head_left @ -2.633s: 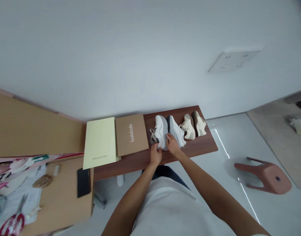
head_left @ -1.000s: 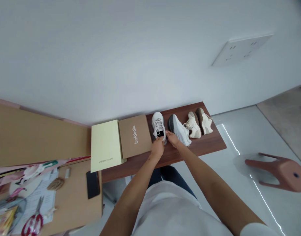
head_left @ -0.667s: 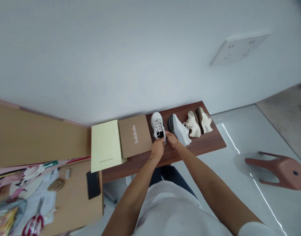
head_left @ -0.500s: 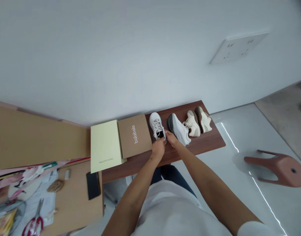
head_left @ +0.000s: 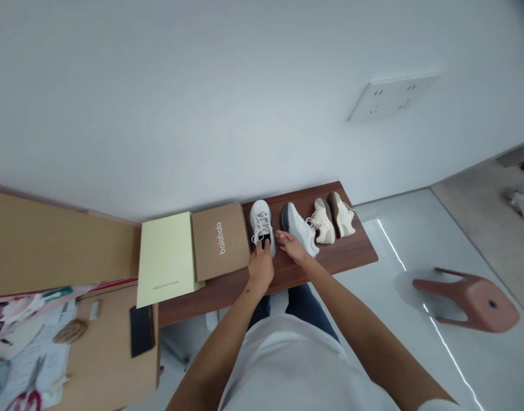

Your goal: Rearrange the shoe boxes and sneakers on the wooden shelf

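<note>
A white lace-up sneaker [head_left: 261, 220] stands upright on a brown wooden shelf [head_left: 232, 291], toe toward the wall. At its heel is my left hand [head_left: 261, 265], closed on the back of the shoe with fingers at the dark opening. Just right of that heel, my right hand [head_left: 293, 246] is open and holds nothing, its fingers stretched out toward the shoe. Beyond the right hand lies a second white sneaker [head_left: 301, 225], tipped on its side with its grey sole facing left.
A brown shoebox [head_left: 223, 262] and a pale yellow box [head_left: 163, 251] sit left. Cream shoes [head_left: 323, 220] rest on the shelf's right part. A cardboard surface [head_left: 103, 365] at lower left bears a phone [head_left: 141, 331] and scissors [head_left: 31, 391]. A pink stool [head_left: 480, 302] stands right.
My right hand has let go of the sneaker's heel side and its fingers have straightened. My left hand stays at the heel. The whole view has shifted slightly.
</note>
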A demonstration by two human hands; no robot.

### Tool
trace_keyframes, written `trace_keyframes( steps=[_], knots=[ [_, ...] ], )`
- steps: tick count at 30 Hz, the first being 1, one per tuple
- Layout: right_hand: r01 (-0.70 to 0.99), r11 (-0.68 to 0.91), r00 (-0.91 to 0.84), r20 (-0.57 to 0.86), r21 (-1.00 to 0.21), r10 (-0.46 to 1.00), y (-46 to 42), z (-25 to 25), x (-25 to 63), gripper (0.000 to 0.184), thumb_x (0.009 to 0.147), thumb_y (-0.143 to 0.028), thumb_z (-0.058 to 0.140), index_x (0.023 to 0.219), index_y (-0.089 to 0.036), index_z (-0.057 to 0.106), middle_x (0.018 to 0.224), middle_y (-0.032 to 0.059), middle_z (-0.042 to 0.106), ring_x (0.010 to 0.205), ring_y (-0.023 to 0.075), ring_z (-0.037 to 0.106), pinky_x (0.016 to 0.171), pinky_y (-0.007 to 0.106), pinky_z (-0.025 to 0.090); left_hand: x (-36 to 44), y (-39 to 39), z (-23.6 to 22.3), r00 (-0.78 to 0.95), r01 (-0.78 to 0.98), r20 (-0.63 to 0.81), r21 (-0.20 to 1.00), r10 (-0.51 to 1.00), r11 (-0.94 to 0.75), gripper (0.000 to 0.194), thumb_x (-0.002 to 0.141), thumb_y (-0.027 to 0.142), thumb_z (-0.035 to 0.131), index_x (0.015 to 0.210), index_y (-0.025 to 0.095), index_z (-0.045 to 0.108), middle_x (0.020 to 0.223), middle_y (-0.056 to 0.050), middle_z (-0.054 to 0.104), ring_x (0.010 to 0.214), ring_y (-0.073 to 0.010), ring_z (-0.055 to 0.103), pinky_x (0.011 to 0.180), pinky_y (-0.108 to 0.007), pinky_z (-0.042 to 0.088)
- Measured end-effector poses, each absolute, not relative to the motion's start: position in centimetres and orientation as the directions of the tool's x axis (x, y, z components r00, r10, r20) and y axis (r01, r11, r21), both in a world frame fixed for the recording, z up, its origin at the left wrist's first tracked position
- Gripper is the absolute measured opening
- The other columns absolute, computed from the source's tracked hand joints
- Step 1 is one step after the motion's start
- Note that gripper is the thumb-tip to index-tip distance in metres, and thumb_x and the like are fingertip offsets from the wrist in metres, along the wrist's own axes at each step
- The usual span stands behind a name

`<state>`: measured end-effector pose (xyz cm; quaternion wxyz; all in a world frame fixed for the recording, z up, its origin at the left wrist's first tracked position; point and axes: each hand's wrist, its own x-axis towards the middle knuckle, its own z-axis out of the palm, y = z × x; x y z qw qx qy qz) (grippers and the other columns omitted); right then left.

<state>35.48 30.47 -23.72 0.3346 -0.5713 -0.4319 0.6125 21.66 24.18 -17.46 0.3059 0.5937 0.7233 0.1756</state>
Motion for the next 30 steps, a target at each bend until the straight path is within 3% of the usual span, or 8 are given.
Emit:
trace_keyframes(
  steps=[2, 4, 10, 14, 18, 22, 24, 30],
  knots=[
    [0.140, -0.369, -0.075, -0.381, -0.919, 0.922, 30.4, -23.0, 38.1, 0.041, 0.096, -0.046, 0.048, 0.125, -0.024, 0.066, 0.124, 0.0102, 0.072, 0.112, 0.0227, 0.068, 0.101, 0.047, 0.052, 23.5, 23.2, -17.4, -0.112, 0.758, -0.158, 0.625, 0.981, 0.187, 0.060, 0.087, 0.016, 0.059, 0.146, 0.022, 0.052, 0.154, -0.019, 0.046, 0.139, -0.0372, 0.045, 0.116, -0.051, 0.030],
    [0.252, -0.281, -0.007, -0.293, -0.926, 0.956, 30.7, -22.3, 41.0, 0.038, 0.095, -0.041, 0.047, 0.121, -0.022, 0.067, 0.121, 0.0102, 0.072, 0.113, 0.0228, 0.067, 0.105, 0.047, 0.049, 26.1, 22.8, -18.0, -0.082, 0.705, -0.161, 0.688, 0.984, 0.171, 0.064, 0.087, 0.020, 0.061, 0.149, 0.019, 0.048, 0.153, -0.019, 0.046, 0.143, -0.0355, 0.040, 0.119, -0.050, 0.027],
    [0.549, -0.119, 0.035, -0.119, -0.827, 0.992, 32.0, -22.0, 46.2, 0.035, 0.085, -0.023, 0.046, 0.111, -0.016, 0.069, 0.116, 0.0147, 0.070, 0.116, 0.0275, 0.062, 0.110, 0.048, 0.045, 32.8, 24.8, -22.0, -0.218, 0.321, -0.448, 0.806, 0.867, 0.497, 0.076, 0.080, 0.025, 0.069, 0.149, 0.007, 0.044, 0.147, -0.025, 0.051, 0.141, -0.0358, 0.045, 0.117, -0.047, 0.033],
    [0.590, -0.172, 0.080, -0.156, -0.789, 0.985, 31.7, -22.6, 46.5, 0.040, 0.081, -0.021, 0.049, 0.118, -0.013, 0.064, 0.119, 0.0174, 0.067, 0.114, 0.0301, 0.062, 0.107, 0.050, 0.047, 34.7, 25.0, -24.1, -0.370, 0.097, -0.481, 0.831, 0.795, 0.548, 0.077, 0.077, 0.027, 0.074, 0.149, 0.014, 0.047, 0.146, -0.021, 0.054, 0.141, -0.0328, 0.045, 0.116, -0.045, 0.036],
    [0.546, -0.234, 0.103, -0.213, -0.805, 0.972, 30.6, -22.8, 46.7, 0.042, 0.082, -0.023, 0.052, 0.122, -0.012, 0.058, 0.115, 0.0169, 0.068, 0.106, 0.0282, 0.066, 0.099, 0.044, 0.052, 35.1, 24.3, -24.6, -0.387, -0.172, -0.565, 0.821, 0.729, 0.544, 0.076, 0.081, 0.034, 0.071, 0.152, 0.025, 0.043, 0.143, -0.014, 0.058, 0.129, -0.0287, 0.057, 0.102, -0.045, 0.049],
    [0.551, -0.259, -0.026, -0.327, -0.793, 0.945, 29.9, -21.6, 47.1, 0.040, 0.085, -0.026, 0.056, 0.124, -0.014, 0.056, 0.101, 0.0107, 0.073, 0.092, 0.0242, 0.071, 0.089, 0.039, 0.055, 34.2, 24.4, -23.9, -0.302, -0.392, -0.665, 0.740, 0.683, 0.547, 0.069, 0.083, 0.037, 0.069, 0.148, 0.035, 0.047, 0.145, -0.009, 0.057, 0.117, -0.0268, 0.063, 0.089, -0.043, 0.056],
    [0.600, -0.210, -0.134, -0.356, -0.772, 0.925, 30.0, -20.6, 47.1, 0.037, 0.086, -0.025, 0.059, 0.122, -0.017, 0.058, 0.102, 0.0090, 0.074, 0.096, 0.0232, 0.071, 0.090, 0.037, 0.054, 33.5, 24.9, -23.5, -0.241, -0.490, -0.710, 0.678, 0.662, 0.548, 0.065, 0.083, 0.037, 0.069, 0.145, 0.038, 0.050, 0.141, -0.007, 0.059, 0.110, -0.0247, 0.065, 0.086, -0.043, 0.057],
    [0.791, 0.214, -0.462, -0.330, -0.574, 0.823, 31.6, -17.3, 46.6, 0.047, 0.084, -0.023, 0.067, 0.130, -0.020, 0.059, 0.125, 0.0128, 0.070, 0.119, 0.0297, 0.061, 0.104, 0.044, 0.043, 31.9, 26.3, -23.1, -0.053, -0.718, -0.758, 0.481, 0.650, 0.503, 0.052, 0.085, 0.035, 0.067, 0.136, 0.038, 0.054, 0.118, -0.005, 0.069, 0.090, -0.0187, 0.068, 0.085, -0.045, 0.056]
  ],
)
